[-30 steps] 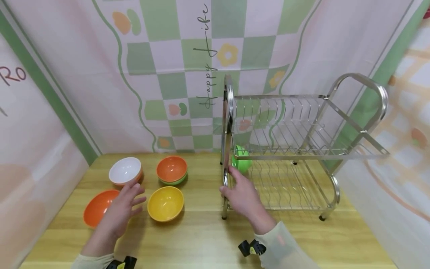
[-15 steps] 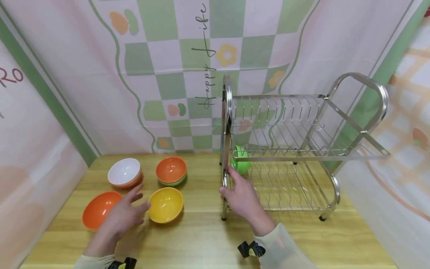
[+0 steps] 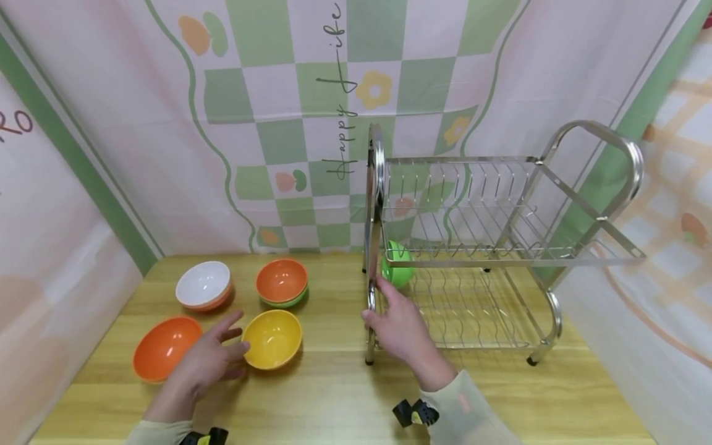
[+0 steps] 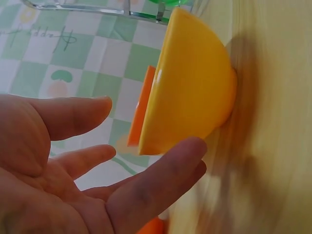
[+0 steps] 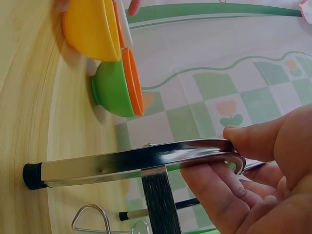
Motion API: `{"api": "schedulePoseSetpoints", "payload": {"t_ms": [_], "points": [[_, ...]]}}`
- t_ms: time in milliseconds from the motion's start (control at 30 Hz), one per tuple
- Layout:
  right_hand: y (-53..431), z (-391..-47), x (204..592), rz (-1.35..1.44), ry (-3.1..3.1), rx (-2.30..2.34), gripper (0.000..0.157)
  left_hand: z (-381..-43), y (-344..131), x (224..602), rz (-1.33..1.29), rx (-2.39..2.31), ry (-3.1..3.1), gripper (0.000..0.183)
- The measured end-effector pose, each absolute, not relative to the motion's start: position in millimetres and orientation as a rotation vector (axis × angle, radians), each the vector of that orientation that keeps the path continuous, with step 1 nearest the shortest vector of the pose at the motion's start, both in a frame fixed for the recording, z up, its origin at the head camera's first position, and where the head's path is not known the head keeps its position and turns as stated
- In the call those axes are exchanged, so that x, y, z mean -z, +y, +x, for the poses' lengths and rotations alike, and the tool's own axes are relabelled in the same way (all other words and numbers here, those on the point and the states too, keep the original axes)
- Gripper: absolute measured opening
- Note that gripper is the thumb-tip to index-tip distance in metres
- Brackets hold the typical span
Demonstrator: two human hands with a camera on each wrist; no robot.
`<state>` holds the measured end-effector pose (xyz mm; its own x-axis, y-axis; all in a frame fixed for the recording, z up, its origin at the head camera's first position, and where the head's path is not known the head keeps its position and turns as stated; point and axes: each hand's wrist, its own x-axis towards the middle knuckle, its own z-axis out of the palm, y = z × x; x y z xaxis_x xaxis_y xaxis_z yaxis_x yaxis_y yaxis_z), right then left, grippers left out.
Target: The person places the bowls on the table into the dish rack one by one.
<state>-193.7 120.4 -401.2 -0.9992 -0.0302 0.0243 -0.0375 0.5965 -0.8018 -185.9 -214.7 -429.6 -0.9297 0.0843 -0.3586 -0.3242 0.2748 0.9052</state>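
Observation:
My left hand [image 3: 214,358] is beside the yellow bowl [image 3: 272,340], its fingers spread at the bowl's left side. In the left wrist view the thumb stands apart from the other fingers, and the fingertips reach right to the bowl's rim [image 4: 151,112]. My right hand [image 3: 403,324] grips the left upright of the two-tier metal dish rack [image 3: 489,262]. Thumb and fingers pinch its shiny tube [image 5: 195,147] in the right wrist view. A bright green bowl [image 3: 400,272] stands on its side at the left end of the rack's lower tier.
Left of the yellow bowl lies an orange bowl [image 3: 167,347]. Behind them are a white-lined bowl stacked with an orange one [image 3: 204,283] and an orange bowl nested in a green one [image 3: 281,281]. A patterned curtain [image 3: 278,142] hangs behind the wooden table [image 3: 334,395].
My left hand has come down from above the orange bowl and moved right to the yellow bowl's edge. The right hand stays on the rack.

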Motion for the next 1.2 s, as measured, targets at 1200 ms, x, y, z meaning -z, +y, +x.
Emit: {"api": "schedulePoseSetpoints", "payload": {"t_ms": [1200], "points": [[120.9, -193.4, 399.6, 0.085, -2.791, -1.414, 0.073, -193.6, -224.2, 462.1, -0.171, -2.034, 1.829, 0.076]]}}
